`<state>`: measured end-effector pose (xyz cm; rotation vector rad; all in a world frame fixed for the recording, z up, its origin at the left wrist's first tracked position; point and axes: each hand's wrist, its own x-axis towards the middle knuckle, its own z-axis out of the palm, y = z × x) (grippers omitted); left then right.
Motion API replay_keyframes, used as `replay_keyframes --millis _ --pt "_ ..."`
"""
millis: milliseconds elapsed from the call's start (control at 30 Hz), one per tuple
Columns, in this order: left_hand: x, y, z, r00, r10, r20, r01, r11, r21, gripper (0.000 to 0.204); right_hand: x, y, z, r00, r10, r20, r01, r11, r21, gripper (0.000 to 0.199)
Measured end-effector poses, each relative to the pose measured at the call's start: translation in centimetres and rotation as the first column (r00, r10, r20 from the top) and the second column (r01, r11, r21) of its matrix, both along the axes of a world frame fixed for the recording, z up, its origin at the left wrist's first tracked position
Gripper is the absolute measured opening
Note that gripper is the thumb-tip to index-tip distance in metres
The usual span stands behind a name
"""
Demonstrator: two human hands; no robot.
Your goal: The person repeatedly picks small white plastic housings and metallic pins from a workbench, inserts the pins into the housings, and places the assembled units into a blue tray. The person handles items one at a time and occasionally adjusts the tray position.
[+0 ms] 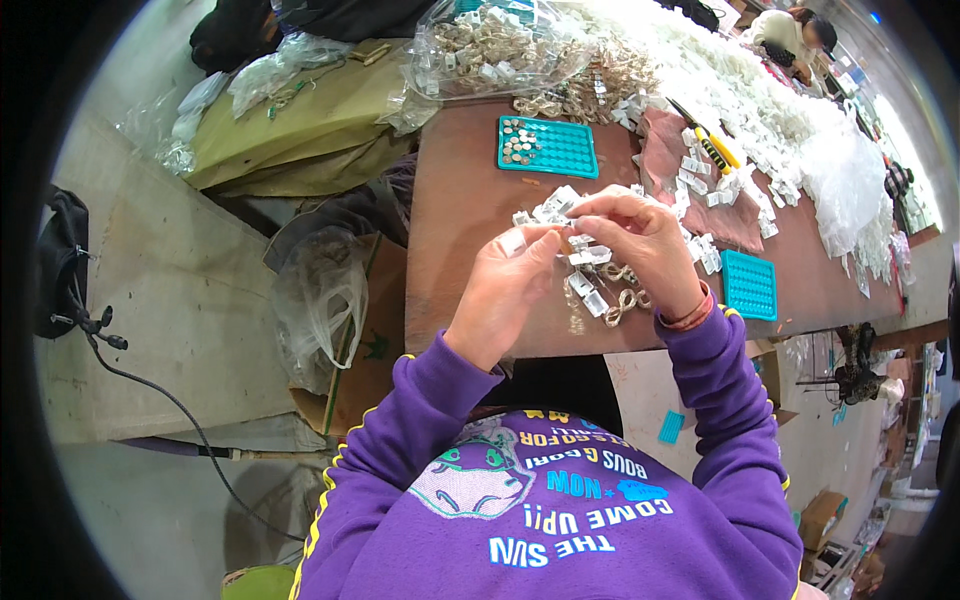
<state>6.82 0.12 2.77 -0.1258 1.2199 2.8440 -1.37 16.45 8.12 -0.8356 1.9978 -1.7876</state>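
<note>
Both my hands meet over the near part of the table, fingertips almost touching. My left hand (pixel 508 285) is closed in a pinch, with a small white plastic piece (pixel 512 242) between its fingers. My right hand (pixel 645 243) also pinches, its thumb and forefinger close to the left fingertips; whatever is in them is too small to make out. Just beyond and below the fingers lie small white plastic cases (pixel 588 294) with coiled thin cords (pixel 627 306), partly hidden by my hands.
A teal tray (pixel 570 150) with small round metallic discs lies farther back; another teal tray (pixel 750 287) is at right. A yellow-handled tool (pixel 716 153) rests on a pink cloth (pixel 668 140). White parts heap behind, beside a clear bag (pixel 490 55). Another person (pixel 790 40) sits far right.
</note>
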Motion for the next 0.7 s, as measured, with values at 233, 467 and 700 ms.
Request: replay_keyframes --millis 233,467,700 --pt "0.5 -0.1 0.0 1.000 0.022 -0.001 -0.022 0.997 -0.079 0.029 1.7 0.6 -1.8 0.995 0.029 0.094 -0.025 0.999 -0.049 0.034" --pt "0.6 0.0 -0.3 0.998 -0.054 -0.021 0.053 0.996 -0.074 0.030 1.9 0.7 -2.1 0.999 0.054 -0.002 -0.054 0.997 -0.050 0.031" --pt "1.1 0.3 0.1 0.998 0.053 -0.028 -0.054 0.997 -0.059 0.023 2.5 1.1 -1.3 0.997 -0.056 0.051 0.060 0.995 -0.082 0.026"
